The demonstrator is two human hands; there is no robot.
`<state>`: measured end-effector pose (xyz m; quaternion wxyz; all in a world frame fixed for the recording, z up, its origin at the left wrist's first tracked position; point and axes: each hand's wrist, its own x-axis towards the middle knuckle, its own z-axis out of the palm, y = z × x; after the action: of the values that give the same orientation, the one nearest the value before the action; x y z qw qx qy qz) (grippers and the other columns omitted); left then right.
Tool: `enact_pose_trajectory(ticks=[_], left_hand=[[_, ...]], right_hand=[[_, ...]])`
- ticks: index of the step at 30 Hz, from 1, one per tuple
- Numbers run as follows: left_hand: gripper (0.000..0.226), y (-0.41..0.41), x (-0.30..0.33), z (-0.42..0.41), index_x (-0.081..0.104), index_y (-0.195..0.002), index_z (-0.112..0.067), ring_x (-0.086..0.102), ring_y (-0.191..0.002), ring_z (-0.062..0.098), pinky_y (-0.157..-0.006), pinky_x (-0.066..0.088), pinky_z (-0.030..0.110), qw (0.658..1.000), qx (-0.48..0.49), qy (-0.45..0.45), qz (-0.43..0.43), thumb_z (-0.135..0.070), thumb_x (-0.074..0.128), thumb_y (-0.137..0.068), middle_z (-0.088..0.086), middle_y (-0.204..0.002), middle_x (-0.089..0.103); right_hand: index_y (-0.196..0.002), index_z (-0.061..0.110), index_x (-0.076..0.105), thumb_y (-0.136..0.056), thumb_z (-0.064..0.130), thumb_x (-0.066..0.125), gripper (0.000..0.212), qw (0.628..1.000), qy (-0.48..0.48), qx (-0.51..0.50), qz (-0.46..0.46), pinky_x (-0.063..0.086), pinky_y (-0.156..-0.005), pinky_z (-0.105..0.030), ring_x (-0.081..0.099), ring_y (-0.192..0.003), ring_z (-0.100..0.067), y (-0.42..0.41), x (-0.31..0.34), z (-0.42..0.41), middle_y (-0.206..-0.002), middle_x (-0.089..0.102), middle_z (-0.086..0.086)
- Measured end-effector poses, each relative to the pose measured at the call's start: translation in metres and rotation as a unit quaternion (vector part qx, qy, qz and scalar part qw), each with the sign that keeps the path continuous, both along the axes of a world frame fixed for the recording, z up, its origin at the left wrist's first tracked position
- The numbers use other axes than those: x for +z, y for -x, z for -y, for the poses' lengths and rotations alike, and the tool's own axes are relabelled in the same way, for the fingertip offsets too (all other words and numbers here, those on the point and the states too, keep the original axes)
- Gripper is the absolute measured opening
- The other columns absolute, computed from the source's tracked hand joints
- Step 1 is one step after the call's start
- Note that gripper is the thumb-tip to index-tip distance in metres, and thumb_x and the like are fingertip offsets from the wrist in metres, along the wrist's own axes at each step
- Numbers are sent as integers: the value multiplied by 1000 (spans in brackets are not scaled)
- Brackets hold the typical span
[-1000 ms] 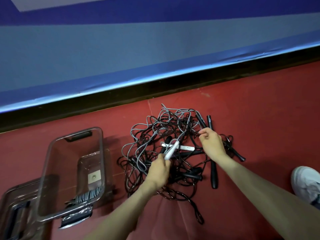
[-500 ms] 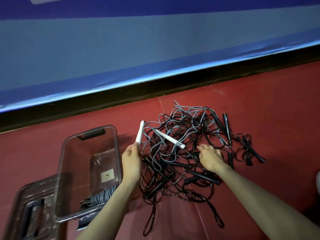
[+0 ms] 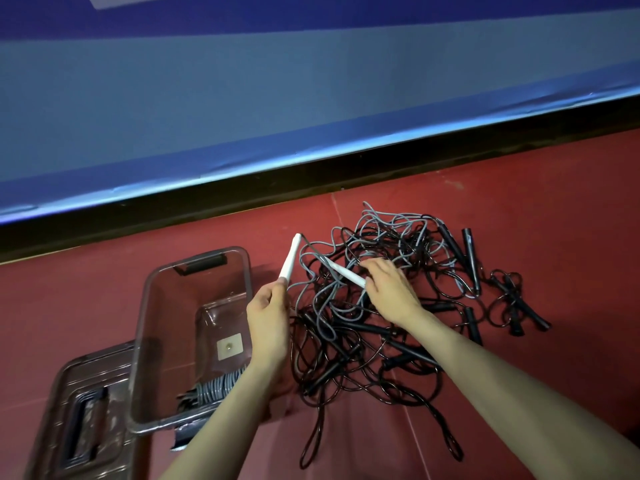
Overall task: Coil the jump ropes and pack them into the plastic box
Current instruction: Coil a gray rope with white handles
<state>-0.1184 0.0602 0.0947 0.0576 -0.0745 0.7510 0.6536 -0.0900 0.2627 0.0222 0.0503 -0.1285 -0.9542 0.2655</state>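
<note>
A tangle of jump ropes (image 3: 398,299) lies on the red floor (image 3: 554,220) right of centre in the frame, black cords and black handles mixed with one grey cord. The left hand (image 3: 268,317), at centre, has its fingers curled round the lower end of a white handle (image 3: 290,259), which points up and slightly right, with the grey cord (image 3: 313,299) leaving its top end. The right hand (image 3: 388,289), just right of it, rests over the pile, its fingers curled round the end of a second white handle (image 3: 344,271) that lies slanting toward the upper left (the grip itself is mostly hidden under the hand). The plastic box (image 3: 152,327) stands open at lower left of the frame, just beside the left forearm, tilted in the view; a coiled grey rope (image 3: 216,389) lies in its near end. The box's lid (image 3: 86,410) lies flat on the floor at the bottom left corner, partly under the box. A blue padded wall (image 3: 311,98) fills the upper half of the frame.
</note>
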Motion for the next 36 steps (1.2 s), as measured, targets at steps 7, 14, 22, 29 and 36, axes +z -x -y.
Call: enact_pose_trajectory(ticks=[7, 14, 22, 29, 36], left_hand=[[27, 0, 2, 4, 52, -70, -13, 27, -43, 2, -39, 23, 15, 1000, 7, -19, -5, -19, 52, -97, -7, -54, 34], [32, 10, 14, 4, 51, -66, -19, 27, -46, 6, -40, 23, 19, 1000, -12, -7, -20, -22, 50, -97, -6, -56, 35], [29, 8, 104, -8, 57, -75, -12, 33, -45, 7, -43, 27, 21, 993, -55, -29, -101, -24, 46, -99, -4, -58, 43], [27, -22, 219, -14, 54, -72, -6, 35, -55, 19, -50, 24, 30, 983, -86, 41, -158, -14, 39, -92, 6, -65, 47], [22, -54, 276, -10, 62, -82, -13, 41, -59, 16, -55, 32, 29, 972, -112, 24, -207, -17, 44, -95, 2, -80, 63]], right_hand=[[-143, 19, 38, -101, 21, 43, 43, 981, -41, -16, 187, 24, -101, -42, 33, -129, -27, 24, -12, 18, -140, 47, -3], [-111, 12, 56, -98, 23, 48, 19, 991, 38, -86, 95, 29, -85, -37, 50, -106, -31, 17, 8, 12, -106, 59, -9], [-96, 10, 61, -94, 22, 62, 13, 979, 163, -93, -74, 44, -51, -35, 56, -58, -27, -18, 148, -18, -79, 64, -16], [-71, 10, 68, -85, 14, 68, 15, 983, 136, -98, -79, 35, -39, -19, 41, -30, -2, -78, 304, -42, -59, 60, -6], [-78, 3, 61, -87, 2, 60, 9, 959, 227, -99, -135, 23, -39, -18, 34, -47, -15, -131, 398, -31, -61, 48, -7]])
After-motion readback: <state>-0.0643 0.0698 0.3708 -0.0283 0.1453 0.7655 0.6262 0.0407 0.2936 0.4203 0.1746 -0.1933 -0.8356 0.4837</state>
